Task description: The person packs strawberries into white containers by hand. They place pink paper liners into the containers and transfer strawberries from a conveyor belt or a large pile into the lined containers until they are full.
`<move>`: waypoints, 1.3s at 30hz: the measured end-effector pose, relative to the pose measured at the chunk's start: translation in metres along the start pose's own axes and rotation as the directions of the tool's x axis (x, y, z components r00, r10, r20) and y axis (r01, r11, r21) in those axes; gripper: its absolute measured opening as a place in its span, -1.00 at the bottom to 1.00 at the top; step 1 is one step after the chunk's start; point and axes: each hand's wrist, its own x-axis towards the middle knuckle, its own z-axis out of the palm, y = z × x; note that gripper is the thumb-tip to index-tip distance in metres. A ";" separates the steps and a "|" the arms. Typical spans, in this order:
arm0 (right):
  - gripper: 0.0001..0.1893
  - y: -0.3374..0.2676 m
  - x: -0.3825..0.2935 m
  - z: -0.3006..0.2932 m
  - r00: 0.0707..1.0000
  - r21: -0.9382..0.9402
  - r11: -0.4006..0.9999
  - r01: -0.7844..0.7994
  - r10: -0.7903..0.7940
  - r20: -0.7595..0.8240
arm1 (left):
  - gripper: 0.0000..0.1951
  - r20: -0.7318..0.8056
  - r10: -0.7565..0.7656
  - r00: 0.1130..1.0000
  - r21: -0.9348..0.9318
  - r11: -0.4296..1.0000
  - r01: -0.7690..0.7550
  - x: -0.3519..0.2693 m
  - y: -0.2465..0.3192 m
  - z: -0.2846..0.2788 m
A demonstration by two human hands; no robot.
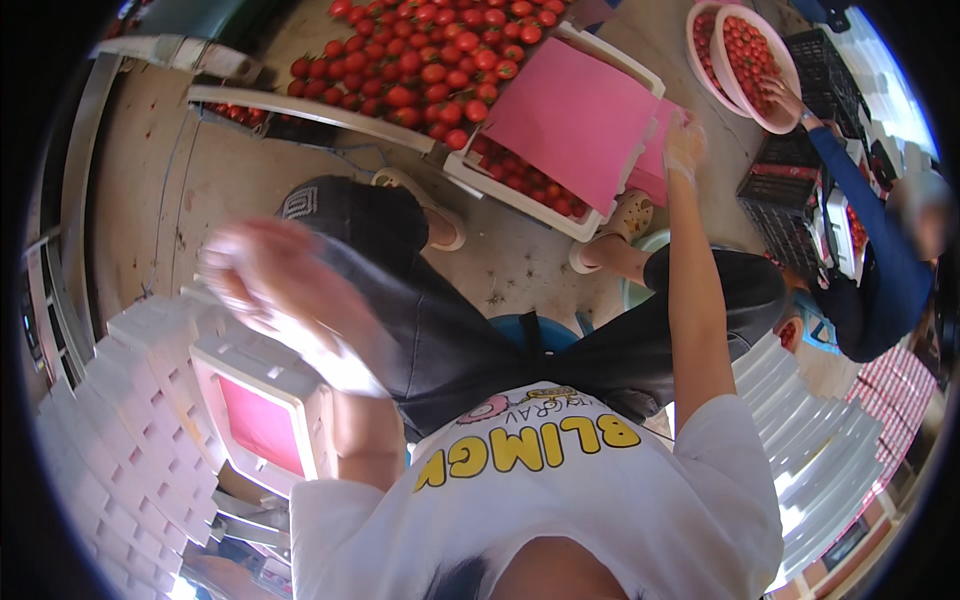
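My left hand (262, 262) is raised over my thigh at the left, blurred by motion; whether it holds anything is unclear. On the right, my right hand (685, 142) wears a thin clear glove and has its fingers at the edge of a pink sheet (658, 150). Another pink sheet (570, 120) covers most of a white plastic crate (517, 206). Small red tomatoes (536, 182) show in the crate below that sheet's edge. Many loose tomatoes (420, 64) lie behind a metal rail (315, 116), beside the crate.
At the right, a co-worker's hand (780, 94) reaches into a pink basin (787, 60) of tomatoes. Black crates (780, 206) stand near that person. White crates (150, 405) are stacked at the lower left, beside one with a pink lining (262, 424). A green basin (637, 292) sits by my foot.
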 end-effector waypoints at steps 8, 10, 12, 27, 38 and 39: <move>-0.39 -0.007 0.058 0.070 0.995 0.067 0.993 0.101 -0.101 -0.002 | -0.14 0.191 -0.978 0.086 0.315 0.144 0.938 -0.143 -0.156 0.020; -0.36 -0.013 0.077 0.070 0.970 0.053 0.977 0.208 -0.213 0.119 | 0.13 0.168 -0.985 0.023 0.319 0.076 0.945 -0.138 -0.186 0.040; -0.33 -0.030 0.099 0.058 0.853 0.078 0.962 0.262 -0.269 0.448 | 0.07 0.154 -0.986 0.060 0.198 0.090 0.976 -0.131 -0.220 0.049; -0.11 0.019 0.115 -0.002 0.560 0.055 0.997 0.047 -0.072 0.826 | -0.24 0.417 -0.891 0.179 0.258 0.305 0.917 -0.152 -0.245 0.058; -0.08 0.217 0.141 -0.137 0.842 0.192 0.871 -0.452 0.346 0.414 | -0.23 0.619 -0.785 0.012 0.550 0.446 0.706 -0.207 -0.252 0.250; -0.07 0.242 0.135 -0.139 0.828 0.191 0.834 -0.517 0.432 0.356 | -0.22 0.627 -0.779 -0.016 0.596 0.466 0.654 -0.210 -0.266 0.267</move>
